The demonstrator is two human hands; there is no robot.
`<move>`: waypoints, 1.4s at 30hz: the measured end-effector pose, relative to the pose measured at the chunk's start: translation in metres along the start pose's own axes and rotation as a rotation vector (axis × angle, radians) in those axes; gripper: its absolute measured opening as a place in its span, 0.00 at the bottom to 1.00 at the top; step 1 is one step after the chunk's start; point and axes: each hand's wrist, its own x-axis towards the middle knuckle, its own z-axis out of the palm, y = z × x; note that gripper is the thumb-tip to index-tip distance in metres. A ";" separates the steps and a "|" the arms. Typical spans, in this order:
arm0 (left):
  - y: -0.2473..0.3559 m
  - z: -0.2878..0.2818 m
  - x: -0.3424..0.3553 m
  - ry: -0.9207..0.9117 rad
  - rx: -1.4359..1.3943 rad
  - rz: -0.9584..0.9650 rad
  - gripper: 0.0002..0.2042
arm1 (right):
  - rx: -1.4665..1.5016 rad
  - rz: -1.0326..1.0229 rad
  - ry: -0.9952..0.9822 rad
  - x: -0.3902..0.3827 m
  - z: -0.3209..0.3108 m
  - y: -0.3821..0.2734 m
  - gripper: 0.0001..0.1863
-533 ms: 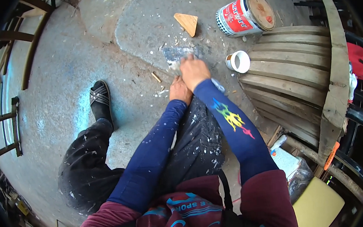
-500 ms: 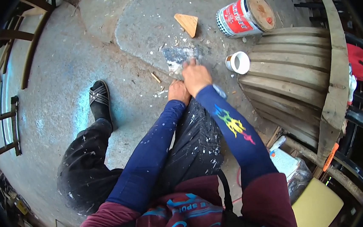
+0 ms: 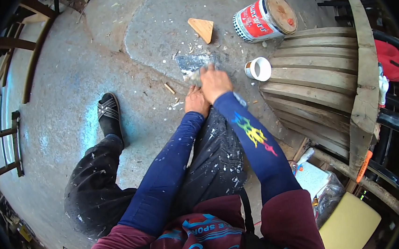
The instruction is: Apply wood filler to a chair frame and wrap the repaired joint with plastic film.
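A dark flat sheet smeared with white [image 3: 195, 62] lies on the floor just beyond my hands. My right hand [image 3: 216, 84] is closed with its fingers bent over the near edge of the sheet, beside a pale greyish piece [image 3: 192, 78] whose kind I cannot make out. Close against it on the left, my left hand [image 3: 196, 101] has its fingers bent and drawn together; what they grip is hidden. A wooden triangle [image 3: 202, 29] rests beyond the sheet. To the right of my hands lies a small white cup [image 3: 261, 69], tipped with its mouth toward me.
A red-labelled paint can [image 3: 259, 20] stands beyond the cup. A slatted wooden chair part [image 3: 315, 71] fills the right side, with an orange-handled tool [image 3: 364, 167] near its lower end. Chair frames [image 3: 39, 48] line the left. A yellow panel [image 3: 350, 222] sits at lower right.
The whole view has shifted slightly, so the can, cup and triangle appear a little further left. Both hands stay together at the sheet, with only small movement.
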 end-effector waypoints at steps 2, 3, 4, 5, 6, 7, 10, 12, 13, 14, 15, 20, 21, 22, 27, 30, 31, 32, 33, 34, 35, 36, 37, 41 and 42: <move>0.026 -0.025 0.016 -0.520 -0.025 -0.135 0.20 | -0.066 0.098 0.079 -0.019 0.015 0.014 0.16; 0.017 -0.012 0.010 -0.179 -0.046 -0.027 0.19 | -0.099 0.075 0.028 -0.007 0.006 0.011 0.16; 0.007 0.003 0.001 0.147 -0.060 0.082 0.18 | -0.098 0.065 0.036 0.008 -0.003 0.009 0.16; 0.005 0.006 0.003 0.141 0.140 0.141 0.19 | -0.075 0.035 0.025 0.025 -0.010 0.012 0.17; 0.005 0.011 0.000 0.140 0.138 0.139 0.19 | -0.050 0.004 0.015 0.033 -0.014 0.014 0.18; 0.004 0.011 0.001 0.198 0.082 0.130 0.19 | -0.033 0.003 0.040 0.027 -0.011 0.012 0.17; 0.007 0.003 0.003 0.209 0.016 0.112 0.19 | -0.115 0.043 0.103 -0.010 0.013 0.003 0.15; 0.009 -0.005 0.011 0.122 0.001 0.113 0.18 | -0.121 0.078 0.067 0.012 0.002 0.009 0.16; 0.015 -0.003 0.006 0.060 -0.017 0.128 0.18 | -0.107 0.096 0.022 0.029 -0.011 0.019 0.18; 0.009 0.000 0.003 0.060 -0.006 0.115 0.18 | -0.083 0.087 -0.011 0.044 -0.018 0.018 0.19; 0.005 0.003 0.000 0.159 0.022 0.118 0.18 | -0.013 0.038 0.004 0.039 -0.015 0.016 0.19; 0.013 -0.011 0.001 -0.036 -0.070 0.017 0.18 | -0.116 0.084 0.126 0.001 0.008 0.012 0.14; 0.015 -0.012 0.002 0.125 -0.103 0.127 0.19 | -0.092 0.092 0.052 0.020 -0.002 0.021 0.17; 0.010 -0.008 0.000 0.127 -0.096 0.123 0.19 | -0.063 0.088 -0.015 0.036 -0.010 0.022 0.20; 0.016 -0.021 0.006 -0.141 0.013 0.040 0.19 | -0.152 0.146 0.203 -0.008 0.032 0.023 0.14; 0.014 -0.010 -0.006 0.053 -0.009 0.112 0.20 | -0.172 -0.001 -0.010 0.024 -0.006 0.024 0.17; 0.016 -0.011 -0.004 0.073 0.038 0.110 0.21 | -0.063 0.121 0.030 0.043 -0.010 0.023 0.18; 0.019 -0.011 -0.001 0.094 0.085 0.109 0.21 | -0.063 0.124 0.029 0.034 -0.001 0.021 0.18; 0.022 -0.012 0.001 -0.046 0.102 0.073 0.22 | -0.133 0.119 0.083 0.014 0.011 0.016 0.16; 0.021 -0.010 0.002 -0.043 0.103 0.070 0.22 | -0.201 0.106 0.141 0.003 0.012 0.011 0.14; 0.020 -0.008 0.001 -0.066 0.028 0.037 0.22 | -0.201 0.102 0.143 0.006 0.007 0.012 0.14; 0.019 -0.007 0.001 -0.089 -0.047 0.005 0.23 | -0.182 0.075 0.110 0.012 0.000 0.013 0.14; 0.009 -0.001 0.001 -0.005 0.017 0.075 0.23 | -0.156 0.038 0.079 0.018 -0.010 0.007 0.15; 0.004 0.003 -0.007 0.114 0.029 0.084 0.23 | -0.134 0.039 0.071 0.020 0.010 -0.010 0.16; 0.006 -0.002 -0.009 -0.044 -0.132 0.007 0.24 | -0.193 0.054 0.110 0.001 0.016 -0.014 0.16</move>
